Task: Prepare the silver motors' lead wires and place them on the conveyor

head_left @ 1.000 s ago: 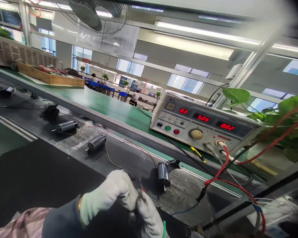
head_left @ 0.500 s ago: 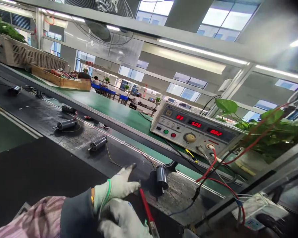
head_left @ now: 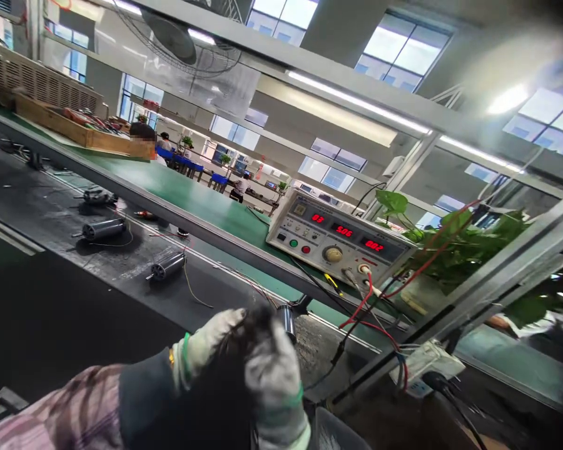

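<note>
My left hand (head_left: 209, 344), in a pale glove with a green-edged cuff, reaches in from the lower left. My right hand (head_left: 276, 372), gloved likewise, is raised beside it. Their fingers come close together in a dark, smeared patch, so what they hold, if anything, is hidden. Just behind my right hand stands a dark cylindrical motor (head_left: 288, 322), partly covered. Farther left on the black bench strip (head_left: 126, 269) lie another motor (head_left: 167, 267) with a thin wire and a third motor (head_left: 104, 229).
A tester (head_left: 340, 234) with red digits sits on the green shelf, and a yellow-black cutter (head_left: 333, 284) lies before it. Red leads (head_left: 356, 322) hang at the right near a metal post (head_left: 450, 275) and a power strip (head_left: 431, 365). A wooden tool box (head_left: 70, 130) stands at the left.
My right hand has come up beside my left hand. The red pen-like tool near my hands is out of sight now. The view has turned, so the bench appears farther left.
</note>
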Tool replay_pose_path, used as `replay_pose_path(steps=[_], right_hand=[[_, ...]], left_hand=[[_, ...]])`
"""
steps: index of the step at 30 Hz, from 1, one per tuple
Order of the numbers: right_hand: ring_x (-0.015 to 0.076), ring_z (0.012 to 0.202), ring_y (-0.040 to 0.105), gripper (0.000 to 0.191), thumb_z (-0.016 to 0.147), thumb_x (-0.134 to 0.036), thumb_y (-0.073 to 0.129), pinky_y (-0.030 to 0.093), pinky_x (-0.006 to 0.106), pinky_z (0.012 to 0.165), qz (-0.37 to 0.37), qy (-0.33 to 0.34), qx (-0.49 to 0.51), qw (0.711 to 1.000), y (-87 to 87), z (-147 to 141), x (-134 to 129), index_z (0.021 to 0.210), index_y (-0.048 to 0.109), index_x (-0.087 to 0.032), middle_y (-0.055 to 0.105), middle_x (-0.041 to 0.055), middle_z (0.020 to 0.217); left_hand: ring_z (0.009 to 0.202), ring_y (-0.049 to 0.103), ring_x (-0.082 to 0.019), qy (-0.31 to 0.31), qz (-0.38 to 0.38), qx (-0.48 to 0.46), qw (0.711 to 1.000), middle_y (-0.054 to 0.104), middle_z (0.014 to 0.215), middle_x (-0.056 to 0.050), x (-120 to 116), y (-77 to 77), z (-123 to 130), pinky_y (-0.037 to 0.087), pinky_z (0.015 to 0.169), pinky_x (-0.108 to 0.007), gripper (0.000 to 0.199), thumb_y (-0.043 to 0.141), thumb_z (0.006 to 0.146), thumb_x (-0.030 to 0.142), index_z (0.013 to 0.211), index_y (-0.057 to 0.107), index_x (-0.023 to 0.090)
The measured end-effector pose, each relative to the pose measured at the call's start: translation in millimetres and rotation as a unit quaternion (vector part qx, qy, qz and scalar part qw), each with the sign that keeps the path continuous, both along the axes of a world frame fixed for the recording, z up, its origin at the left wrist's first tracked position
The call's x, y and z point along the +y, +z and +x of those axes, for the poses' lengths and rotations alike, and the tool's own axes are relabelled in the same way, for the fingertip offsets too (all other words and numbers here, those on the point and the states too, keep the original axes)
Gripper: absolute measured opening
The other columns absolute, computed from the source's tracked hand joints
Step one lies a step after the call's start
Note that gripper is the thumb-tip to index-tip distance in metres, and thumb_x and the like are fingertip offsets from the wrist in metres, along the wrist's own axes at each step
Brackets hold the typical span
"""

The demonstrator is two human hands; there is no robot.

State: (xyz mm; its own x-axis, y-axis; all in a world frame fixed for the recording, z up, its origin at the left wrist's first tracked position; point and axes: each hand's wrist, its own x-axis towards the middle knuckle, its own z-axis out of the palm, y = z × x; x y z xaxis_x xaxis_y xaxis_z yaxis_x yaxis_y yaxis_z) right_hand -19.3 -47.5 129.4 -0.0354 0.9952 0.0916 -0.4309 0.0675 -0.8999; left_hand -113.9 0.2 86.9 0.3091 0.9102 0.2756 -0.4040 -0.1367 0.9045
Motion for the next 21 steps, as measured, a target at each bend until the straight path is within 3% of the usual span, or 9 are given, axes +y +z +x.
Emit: replay_pose_path(steps=[3, 6, 10, 15, 18, 21], right_hand=[[0.0106, 0.078, 0.062, 0.017, 0.067, -0.028, 0.061, 0.049, 0.027, 0.073, 0.014, -0.116, 0.149, 0.982, 2.9, 32, 25, 0.084, 0.064, -0.028, 0.068, -0.0045, 0.082], [0.0098, 0.072, 0.063, 0.020, 0.068, -0.022, 0.058, 0.051, 0.026, 0.068, 0.011, -0.165, 0.146, 0.975, -1.5, 51, 38, 0.086, 0.063, -0.027, 0.068, -0.0059, 0.079], [0.0092, 0.061, 0.063, 0.019, 0.065, -0.020, 0.057, 0.051, 0.023, 0.057, -0.037, -0.228, 0.157, 0.960, -14.6, 59, 43, 0.082, 0.062, -0.027, 0.067, -0.0078, 0.072], [0.0099, 0.060, 0.061, 0.014, 0.069, -0.027, 0.057, 0.050, 0.024, 0.056, -0.073, -0.229, 0.142, 0.960, -36.2, 64, 48, 0.082, 0.062, -0.026, 0.067, -0.0057, 0.073], [0.0146, 0.070, 0.063, 0.024, 0.072, -0.038, 0.056, 0.050, 0.031, 0.068, -0.060, -0.165, 0.053, 0.983, -44.4, 60, 51, 0.090, 0.063, -0.023, 0.068, -0.0008, 0.078], [0.0211, 0.104, 0.054, 0.039, 0.074, -0.043, 0.055, 0.037, 0.039, 0.094, 0.012, -0.146, -0.112, 0.983, -49.9, 54, 53, 0.105, 0.060, -0.020, 0.063, 0.0068, 0.108]], left_hand=[[0.064, 0.052, -0.014, -0.147, 0.001, 0.007, 0.989, 0.059, 0.070, -0.006, -23, -1.7, 15, 0.043, 0.061, -0.025, 0.045, 0.051, 0.075, 0.053, 0.077, 0.063, 0.009], [0.059, 0.042, -0.009, -0.246, 0.010, 0.004, 0.969, 0.051, 0.065, -0.001, -38, -0.2, 28, 0.036, 0.055, -0.021, 0.042, 0.057, 0.072, 0.050, 0.072, 0.059, 0.008], [0.063, 0.040, -0.009, -0.268, 0.004, -0.011, 0.963, 0.046, 0.066, 0.000, -40, -2.2, 39, 0.034, 0.059, -0.021, 0.040, 0.055, 0.074, 0.049, 0.071, 0.055, 0.010], [0.054, 0.032, -0.007, -0.243, 0.018, 0.101, 0.965, 0.039, 0.058, 0.004, -35, -17.1, 44, 0.026, 0.048, -0.020, 0.032, 0.053, 0.074, 0.043, 0.062, 0.049, 0.013], [0.050, 0.032, -0.007, -0.244, 0.009, 0.207, 0.947, 0.039, 0.054, 0.005, -33, -30.3, 42, 0.024, 0.045, -0.020, 0.024, 0.050, 0.075, 0.035, 0.061, 0.048, 0.016], [0.046, 0.034, -0.009, -0.223, -0.056, 0.282, 0.931, 0.040, 0.049, 0.005, -30, -50.5, 43, 0.024, 0.044, -0.022, 0.021, 0.051, 0.072, 0.034, 0.059, 0.050, 0.018]])
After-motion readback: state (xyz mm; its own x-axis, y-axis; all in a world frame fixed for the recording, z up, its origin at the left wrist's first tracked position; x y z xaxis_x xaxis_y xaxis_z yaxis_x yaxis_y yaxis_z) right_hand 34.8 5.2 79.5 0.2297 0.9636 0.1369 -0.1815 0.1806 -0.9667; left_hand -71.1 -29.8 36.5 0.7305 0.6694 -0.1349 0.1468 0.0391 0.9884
